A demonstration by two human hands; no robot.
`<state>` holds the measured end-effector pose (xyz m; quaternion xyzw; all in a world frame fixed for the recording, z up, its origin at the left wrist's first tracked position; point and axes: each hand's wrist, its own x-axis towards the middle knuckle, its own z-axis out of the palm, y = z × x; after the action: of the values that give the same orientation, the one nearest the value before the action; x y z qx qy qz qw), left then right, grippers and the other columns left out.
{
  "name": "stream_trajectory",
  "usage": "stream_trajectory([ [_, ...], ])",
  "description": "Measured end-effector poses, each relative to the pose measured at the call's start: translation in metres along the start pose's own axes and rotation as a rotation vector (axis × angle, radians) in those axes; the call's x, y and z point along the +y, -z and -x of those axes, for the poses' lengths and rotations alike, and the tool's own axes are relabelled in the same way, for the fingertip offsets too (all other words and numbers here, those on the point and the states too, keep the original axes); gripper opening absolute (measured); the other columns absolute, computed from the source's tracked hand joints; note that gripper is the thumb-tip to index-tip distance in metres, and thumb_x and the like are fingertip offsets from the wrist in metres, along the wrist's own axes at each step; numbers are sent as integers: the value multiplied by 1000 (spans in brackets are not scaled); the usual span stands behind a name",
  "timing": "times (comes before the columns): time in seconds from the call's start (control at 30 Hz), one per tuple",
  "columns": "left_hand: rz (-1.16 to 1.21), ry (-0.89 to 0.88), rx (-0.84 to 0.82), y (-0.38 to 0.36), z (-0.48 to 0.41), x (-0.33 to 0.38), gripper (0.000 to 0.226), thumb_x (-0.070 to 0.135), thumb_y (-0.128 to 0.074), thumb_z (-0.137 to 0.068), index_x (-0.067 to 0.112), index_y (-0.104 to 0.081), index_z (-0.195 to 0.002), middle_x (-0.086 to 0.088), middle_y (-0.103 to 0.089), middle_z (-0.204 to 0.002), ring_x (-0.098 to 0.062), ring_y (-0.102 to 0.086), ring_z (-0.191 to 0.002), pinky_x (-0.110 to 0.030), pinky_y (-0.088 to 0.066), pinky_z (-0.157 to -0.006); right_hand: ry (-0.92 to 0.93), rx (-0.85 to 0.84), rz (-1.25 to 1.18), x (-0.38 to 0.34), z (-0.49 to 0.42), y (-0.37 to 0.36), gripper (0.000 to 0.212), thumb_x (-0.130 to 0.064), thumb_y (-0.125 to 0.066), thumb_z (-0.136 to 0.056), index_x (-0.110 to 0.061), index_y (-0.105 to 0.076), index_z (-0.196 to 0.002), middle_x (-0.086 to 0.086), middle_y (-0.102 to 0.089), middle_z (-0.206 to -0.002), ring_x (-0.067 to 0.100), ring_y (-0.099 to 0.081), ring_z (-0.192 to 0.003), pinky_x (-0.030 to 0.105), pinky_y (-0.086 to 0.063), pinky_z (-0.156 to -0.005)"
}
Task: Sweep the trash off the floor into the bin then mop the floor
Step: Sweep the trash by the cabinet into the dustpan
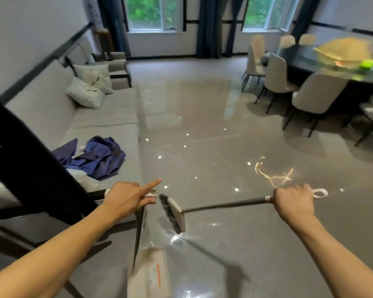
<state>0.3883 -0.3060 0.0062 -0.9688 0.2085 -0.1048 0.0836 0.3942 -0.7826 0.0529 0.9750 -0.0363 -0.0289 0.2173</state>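
**Grey glossy floor (202,125) with broom (174,214) and dustpan (149,274)**

The right hand (293,203) gripped the broom's dark handle, fingers curled round it; the bristle head was just beside the left hand (127,201). The left hand held the dustpan's upright handle, index finger extended. Pale yellow trash strips (271,175) lay near the right hand.

Black-bristled broom (176,212) near long-handled dustpan (149,274)

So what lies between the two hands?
The broom head, bristles toward the left hand, and the broom handle running to the right hand; head view.
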Motion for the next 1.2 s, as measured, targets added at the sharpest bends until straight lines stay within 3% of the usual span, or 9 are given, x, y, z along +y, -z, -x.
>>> stream_trajectory([
  [0.13,8,-58,-49,-3,-50,44,75,85,-13,-91,49,-22,-157,6,-53,-64,-13,-53,-49,-26,-37,-43,-210,-298,-208,37,31,-57,31,-47,-42,-104,-25,-65,-104,-3,-72,-108,20,-68,-100,30,-38,-75],
  [0.23,18,-120,-35,-9,-83,75,73,84,-13,-91,52,-25,-155,6,-54,-69,-15,-57,-55,-26,-37,-45,-358,-472,-481,54,59,-101,39,-53,-39,-104,-23,-65,-101,3,-71,-112,25,-66,-103,33,-39,-80],
  [0.3,28,-153,-31,-8,-102,91,73,83,-11,-91,51,-28,-155,6,-54,-71,-15,-57,-56,-26,-32,-45,-428,-588,-696,55,75,-130,46,-55,-37,-103,-22,-68,-101,5,-71,-98,27,-69,-90,31,-44,-76],
  [0.33,27,-175,-32,-9,-113,99,73,82,-11,-91,52,-28,-155,6,-53,-72,-15,-58,-57,-26,-31,-45,-463,-645,-847,54,83,-141,46,-57,-40,-102,-20,-68,-98,6,-68,-83,26,-66,-70,28,-44,-66],
  [0.4,41,-200,-34,-11,-132,109,71,82,-12,-92,53,-24,-155,6,-54,-76,-16,-60,-63,-27,-31,-46,-532,-752,-1148,46,100,-154,43,-59,-50,-98,-19,-64,-92,6,-54,-64,19,-40,-44,20,-30,-48],
  [0.67,191,-360,-78,-44,-232,155,66,78,-20,-94,53,-25,-155,7,-54,-83,-17,-62,-74,-30,-49,-55,-899,-884,-1754,1,135,-171,34,-53,-58,-98,-26,-61,-119,1,-43,-55,9,-28,-39,12,-21,-36],
  [0.93,284,-707,-68,-69,-326,222,60,78,-23,-96,53,-35,-149,5,-60,-89,-24,-67,-85,-35,-52,-59,-1317,-672,-2215,-21,93,-157,19,-31,-57,-103,-17,-56,-116,7,-51,-60,9,-37,-37,14,-30,-34],
  [1.1,312,-917,-29,-69,-344,278,74,81,-8,-89,51,-40,-148,7,-61,-90,-23,-67,-86,-31,-36,-54,-1554,-260,-2599,-32,96,-142,22,-15,-63,-100,-4,-56,-118,18,-71,-97,12,-62,-45,17,-43,-34],
  [1.2,326,-1043,-47,-67,-347,321,72,81,-8,-90,53,-36,-150,7,-60,-94,-22,-67,-91,-32,-36,-56,-1581,-12,-2714,-32,108,-140,12,-9,-60,-99,-3,-57,-109,10,-63,-80,7,-56,-49,13,-41,-35],
])
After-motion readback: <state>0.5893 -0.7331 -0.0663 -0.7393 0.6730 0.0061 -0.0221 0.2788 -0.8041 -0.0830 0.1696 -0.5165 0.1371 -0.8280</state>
